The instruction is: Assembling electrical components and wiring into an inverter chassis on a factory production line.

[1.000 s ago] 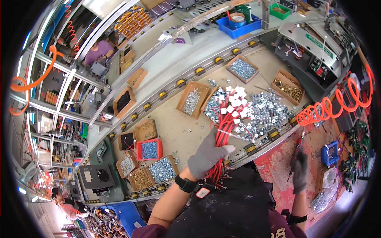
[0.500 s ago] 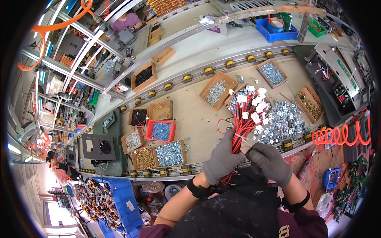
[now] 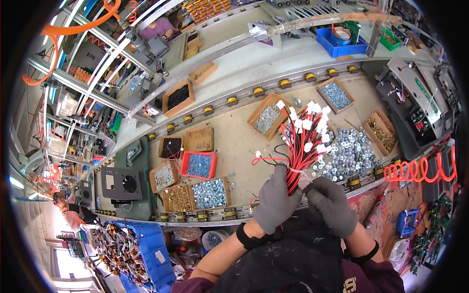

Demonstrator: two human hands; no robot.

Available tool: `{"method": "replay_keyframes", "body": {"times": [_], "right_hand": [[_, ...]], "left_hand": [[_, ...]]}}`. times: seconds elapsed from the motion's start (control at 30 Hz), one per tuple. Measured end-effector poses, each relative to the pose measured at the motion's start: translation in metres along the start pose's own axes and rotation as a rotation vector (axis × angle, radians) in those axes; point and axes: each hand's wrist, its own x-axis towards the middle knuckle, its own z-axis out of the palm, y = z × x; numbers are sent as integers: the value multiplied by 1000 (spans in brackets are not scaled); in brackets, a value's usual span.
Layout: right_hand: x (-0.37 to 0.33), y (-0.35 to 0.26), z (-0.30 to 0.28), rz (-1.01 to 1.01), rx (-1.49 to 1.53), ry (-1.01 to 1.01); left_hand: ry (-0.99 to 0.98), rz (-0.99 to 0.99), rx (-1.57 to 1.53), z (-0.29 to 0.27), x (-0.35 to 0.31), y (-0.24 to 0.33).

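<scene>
While the left hand (image 3: 276, 201) grips one bundle of red and black wires (image 3: 305, 141) above the bench (image 3: 239, 163), the right hand (image 3: 334, 205) pinches one small pale piece (image 3: 304, 180) just beside it. One red box (image 3: 213, 167) holds bluish screws (image 3: 199, 164); two cardboard boxes (image 3: 390, 123) hold brass-coloured ones. Loose metal parts (image 3: 352, 152) lie heaped; one blue crate (image 3: 157, 251) stands to the left.

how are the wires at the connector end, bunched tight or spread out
Spread out: above the left hand, the red and black wires fan apart, their white connectors pointing different ways, one off to the left.
</scene>
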Motion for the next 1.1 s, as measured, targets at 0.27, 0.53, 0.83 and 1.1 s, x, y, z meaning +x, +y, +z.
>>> {"method": "replay_keyframes", "body": {"times": [0.27, 0.53, 0.83, 1.1], "right_hand": [[-15, -8, -6, 5, -151, -108], [-29, 0, -4, 174, -133, -273], [-46, 30, 10, 0, -241, -173], [-50, 32, 12, 9, -185, -142]], "left_hand": [[-409, -146, -814, -29, -2, -5], [-259, 35, -491, -34, -15, -2], [-172, -260, -506, -29, -36, 5], [-173, -224, -356, -35, -38, 6]]}}
